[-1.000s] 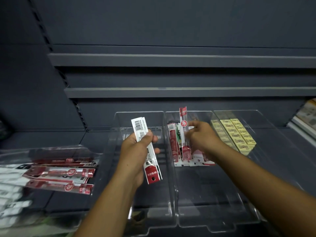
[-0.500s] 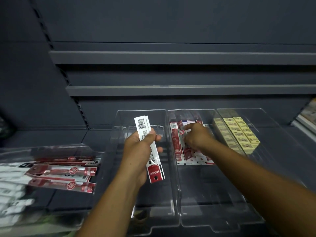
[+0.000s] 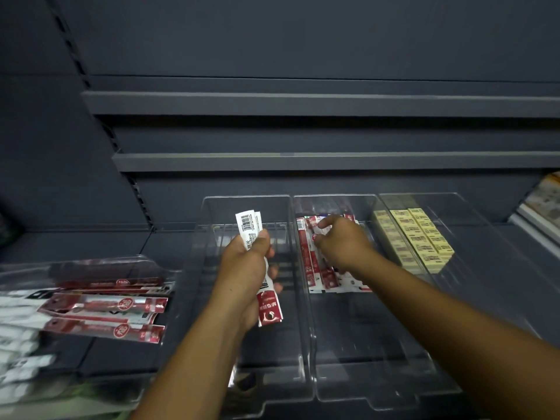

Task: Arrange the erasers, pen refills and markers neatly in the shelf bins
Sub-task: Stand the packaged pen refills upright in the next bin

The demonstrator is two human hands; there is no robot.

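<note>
My left hand (image 3: 247, 268) grips a small stack of red-and-white pen refill packs (image 3: 268, 307), barcode end up, above the left clear bin (image 3: 209, 298). My right hand (image 3: 341, 244) reaches into the middle clear bin (image 3: 363, 344) and its fingers rest on the row of refill packs (image 3: 309, 262) lying at the bin's back half. Yellow erasers (image 3: 421, 237) lie in neat rows in the right bin (image 3: 485, 268).
At the left, a clear tray (image 3: 91, 265) holds more red refill packs (image 3: 103, 307) and white packs (image 3: 18, 338). Dark shelf ledges (image 3: 303, 160) run above the bins. Some printed goods (image 3: 545, 201) sit at the far right edge.
My right hand laid the upright refill pack down among the others in the middle bin and now rests on the row. My left hand keeps its stack nearly still.
</note>
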